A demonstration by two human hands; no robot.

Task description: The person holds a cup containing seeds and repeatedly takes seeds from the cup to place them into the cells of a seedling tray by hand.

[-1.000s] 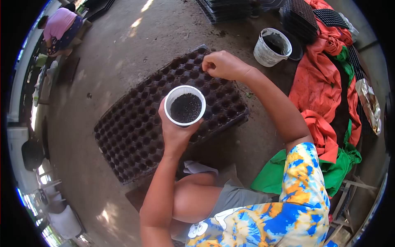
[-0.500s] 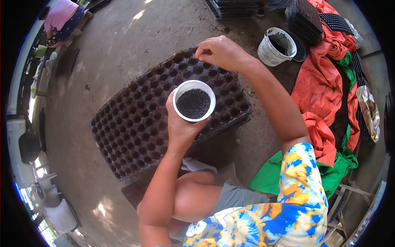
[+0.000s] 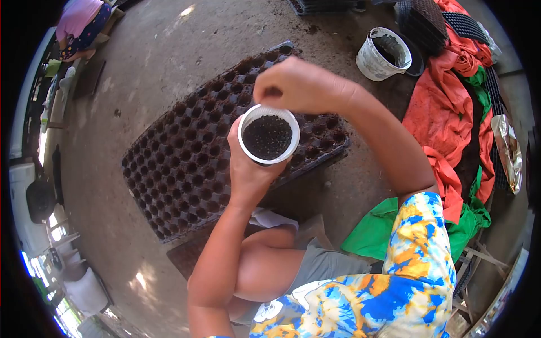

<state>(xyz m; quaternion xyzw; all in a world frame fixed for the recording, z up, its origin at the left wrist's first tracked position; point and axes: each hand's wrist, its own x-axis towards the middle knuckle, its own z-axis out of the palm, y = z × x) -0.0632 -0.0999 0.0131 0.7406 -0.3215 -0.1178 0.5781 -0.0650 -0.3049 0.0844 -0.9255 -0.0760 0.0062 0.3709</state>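
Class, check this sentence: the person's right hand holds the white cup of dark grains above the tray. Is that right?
Not quite. The head view shows the left hand holding the white cup of dark grains above the tray; the right hand is near the rim.

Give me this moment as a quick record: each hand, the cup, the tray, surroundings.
left hand: holds the white cup
right hand: curled at the cup's far rim; contact unclear
cup contents: dark grains
dark cell tray: beneath both hands
right side: white bucket, red cloth, green cloth
upper left: another person
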